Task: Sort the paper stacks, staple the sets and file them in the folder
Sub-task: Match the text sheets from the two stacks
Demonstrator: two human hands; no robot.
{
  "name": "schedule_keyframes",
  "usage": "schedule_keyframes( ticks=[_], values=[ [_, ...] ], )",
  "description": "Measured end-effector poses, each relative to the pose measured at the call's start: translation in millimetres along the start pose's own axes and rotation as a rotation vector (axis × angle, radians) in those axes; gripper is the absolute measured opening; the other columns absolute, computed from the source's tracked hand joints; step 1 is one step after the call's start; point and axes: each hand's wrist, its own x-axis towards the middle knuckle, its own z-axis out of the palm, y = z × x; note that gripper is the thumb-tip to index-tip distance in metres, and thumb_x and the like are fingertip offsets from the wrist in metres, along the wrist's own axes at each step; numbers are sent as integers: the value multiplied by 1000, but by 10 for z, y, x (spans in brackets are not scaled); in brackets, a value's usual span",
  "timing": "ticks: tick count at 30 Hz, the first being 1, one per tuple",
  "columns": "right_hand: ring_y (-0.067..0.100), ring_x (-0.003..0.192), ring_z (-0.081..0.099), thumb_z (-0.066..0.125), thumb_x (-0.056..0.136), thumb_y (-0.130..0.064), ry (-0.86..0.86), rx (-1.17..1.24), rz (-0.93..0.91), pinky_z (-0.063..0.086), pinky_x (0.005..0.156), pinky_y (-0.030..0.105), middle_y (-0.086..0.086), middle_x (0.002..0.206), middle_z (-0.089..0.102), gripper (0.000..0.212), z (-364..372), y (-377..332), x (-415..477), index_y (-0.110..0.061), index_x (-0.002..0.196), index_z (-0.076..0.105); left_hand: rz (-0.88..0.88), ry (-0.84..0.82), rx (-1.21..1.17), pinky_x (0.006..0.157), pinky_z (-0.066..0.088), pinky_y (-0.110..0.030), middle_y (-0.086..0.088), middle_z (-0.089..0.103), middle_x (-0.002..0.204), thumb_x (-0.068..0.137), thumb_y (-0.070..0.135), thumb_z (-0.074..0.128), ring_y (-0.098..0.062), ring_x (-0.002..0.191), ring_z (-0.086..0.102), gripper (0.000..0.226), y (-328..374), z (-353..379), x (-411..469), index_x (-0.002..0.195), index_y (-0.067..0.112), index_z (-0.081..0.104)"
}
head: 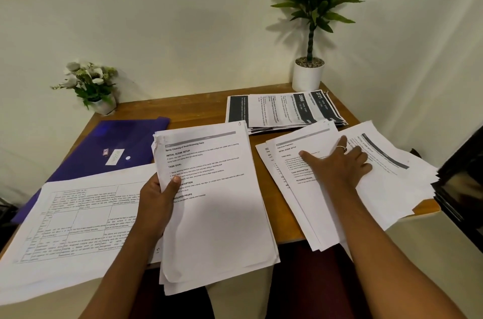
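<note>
Landmark: purple plastic folder (115, 146), lying flat and closed on the left part of the brown wooden desk (209, 107).
Left hand (156, 203): grips the white printed paper stack (214, 201) by its left edge, thumb on the top page, fingers hidden beneath.
Held stack: just right of the folder, lifted, its near end hanging past the desk edge.
Right hand (339, 162): fingers straight and spread, palm down, pressing on the fanned loose white sheets (392, 180); a ring on one finger.
Fanned sheets: well right of the folder, overhanging the desk's near and right edges.
Gridded sheets: wide white sheets with a printed grid (78, 214), overlapping the folder's near end.
Banded pile: dark-banded paper pile (285, 112), far right of the folder, towards the wall.
Plants: white flowers in a small pot (91, 83) behind the folder; tall green plant in a white pot (308, 75) far right of it, beside the banded pile.
</note>
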Motion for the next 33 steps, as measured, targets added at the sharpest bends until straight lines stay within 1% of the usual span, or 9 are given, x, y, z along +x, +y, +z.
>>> schedule_keyframes(
  ticks=[4,7,12,15,20,23,26,30,33],
  values=[
    [43,153,11,54,65,-95,-130,-27,-11,6,121,61,21,167,14,130,-106,-12,101,-18,161,11,7,-10,31,61,59,-18,11,75,102,98,31,60,-12,88,75,21,-2,-16,8,118,25,64],
    [43,154,8,55,67,-93,-186,-55,-40,3,121,61,22,167,11,127,-211,15,233,-15,159,18,4,-8,34,62,59,-19,9,74,107,98,32,61,-13,87,75,27,1,-25,-2,123,21,64],
    [43,150,22,66,66,-87,-168,-11,-114,15,118,63,20,161,30,116,-191,112,484,-14,151,36,19,-2,13,62,58,-16,10,74,105,99,28,61,-9,90,74,21,12,-5,-29,119,22,65],
    [41,144,35,74,68,-77,-158,34,-121,25,117,61,17,150,47,99,-190,124,599,-13,140,49,19,-3,0,63,57,-15,12,74,102,99,27,61,-6,90,73,18,8,-6,-24,117,23,65],
    [41,144,31,76,73,-71,-171,73,-99,23,116,57,18,152,43,93,-225,163,627,-17,143,48,40,0,19,65,56,-12,18,76,96,99,28,61,-1,90,72,22,-6,-11,-14,120,21,64],
    [41,142,34,79,71,-67,-208,98,-127,27,113,55,16,148,46,93,-267,187,691,-13,140,49,50,-16,40,64,56,-12,13,73,105,99,28,60,1,89,72,26,10,1,-10,122,18,64],
    [38,141,40,83,73,-60,-262,179,-125,30,114,52,12,148,50,86,-283,185,750,-18,141,51,46,-19,22,64,57,-15,9,74,108,99,29,60,-4,90,73,26,-12,-24,9,122,18,65],
    [34,119,61,88,71,-49,-249,325,-94,44,104,52,6,118,69,56,-250,214,787,-26,115,63,13,-4,-14,64,59,-19,8,76,103,99,28,61,-11,89,75,22,-27,-36,12,119,20,67],
    [33,112,62,85,78,-41,-219,345,-78,45,102,49,7,111,71,42,-267,189,753,-23,113,67,6,7,-3,64,59,-19,8,76,102,99,27,62,-10,87,75,21,-20,-29,2,118,20,66]
  ],
)
